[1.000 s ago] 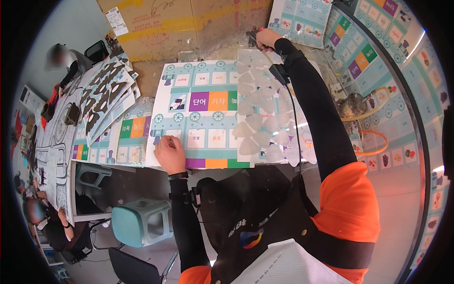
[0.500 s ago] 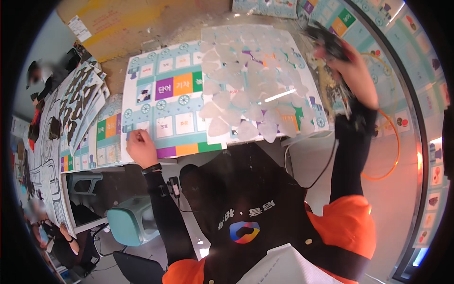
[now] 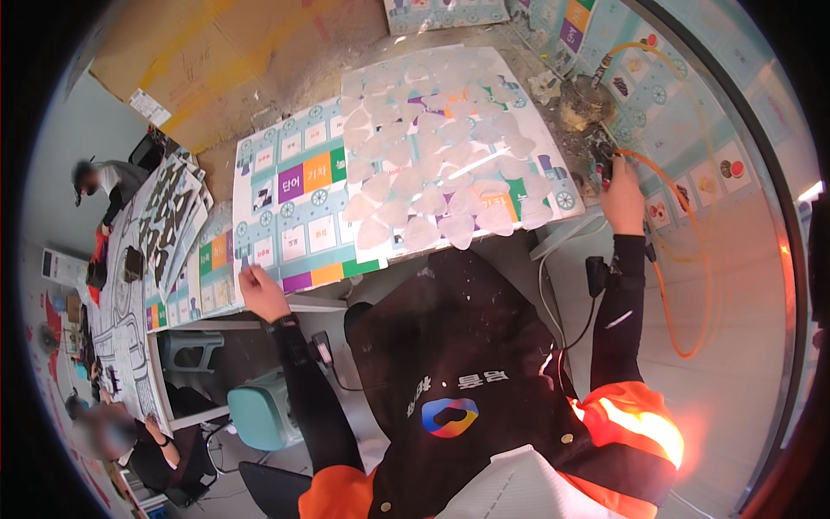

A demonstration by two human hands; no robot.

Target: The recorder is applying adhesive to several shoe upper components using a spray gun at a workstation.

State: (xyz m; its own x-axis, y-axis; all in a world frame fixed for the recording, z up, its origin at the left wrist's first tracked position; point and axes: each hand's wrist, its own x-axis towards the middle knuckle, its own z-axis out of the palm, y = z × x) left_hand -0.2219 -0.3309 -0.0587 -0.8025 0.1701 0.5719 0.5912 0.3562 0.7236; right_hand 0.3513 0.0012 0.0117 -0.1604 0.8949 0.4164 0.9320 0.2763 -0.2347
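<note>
My left hand (image 3: 264,294) is closed at the near left corner of a printed board (image 3: 298,216), which bears a train pattern with coloured squares. Over the board's right part lies a sheet of pale, translucent rounded shapes (image 3: 432,164), several with pointed tips. My right hand (image 3: 622,203) is at the table's right edge, its fingers closed round a dark spray gun (image 3: 600,163), partly hidden by the hand. An orange hose (image 3: 661,173) runs from near it. Just beyond stands a round, crusted metal pot (image 3: 590,102) with a yellow hose at its top.
A large cardboard sheet (image 3: 233,60) stands behind the table. Black-patterned sheets (image 3: 177,216) are stacked at left. Beneath are a teal stool (image 3: 259,413) and a grey stool (image 3: 192,350). Two other people (image 3: 112,186) are at the far left. A printed wall panel (image 3: 718,112) borders the right.
My right hand has come down and nearer with the spray gun, from above the far right corner to the table's right edge. My left hand remains at the board's corner; the view has shifted.
</note>
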